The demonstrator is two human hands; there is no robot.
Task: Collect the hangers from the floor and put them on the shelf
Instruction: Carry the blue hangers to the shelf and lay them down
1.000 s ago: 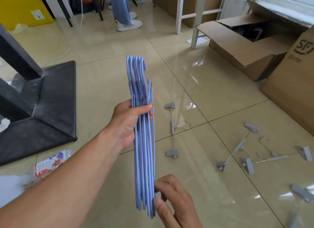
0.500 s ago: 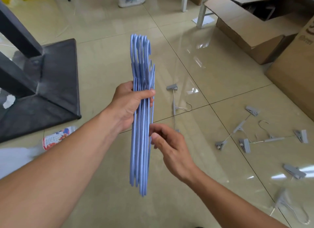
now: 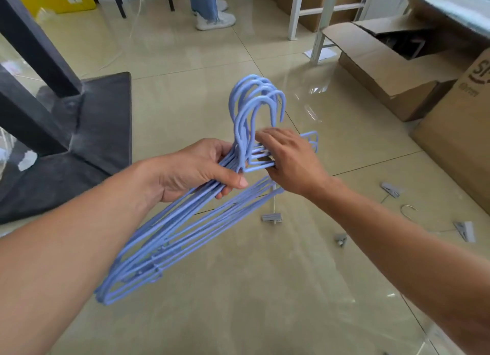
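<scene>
A stack of several blue wire hangers (image 3: 185, 230) is held in front of me above the tiled floor, hooks pointing up and away. My left hand (image 3: 197, 170) is shut on the stack's left shoulder just below the hooks. My right hand (image 3: 290, 161) rests on the right shoulder of the stack near the necks, fingers laid over the wires. Grey clip hangers lie on the floor: one clip bar (image 3: 271, 217) just under the blue stack, more clips (image 3: 389, 190) and a metal hook (image 3: 408, 210) to the right.
A black stand base (image 3: 87, 132) with dark posts occupies the left. Open cardboard boxes (image 3: 392, 71) and a closed box (image 3: 466, 132) line the right. White frame legs (image 3: 322, 23) stand behind. A person's legs and white shoes (image 3: 214, 19) are at the top.
The stack has turned from edge-on to showing its face, tilted down to the left. My right hand moved up from the lower part of the stack to the necks.
</scene>
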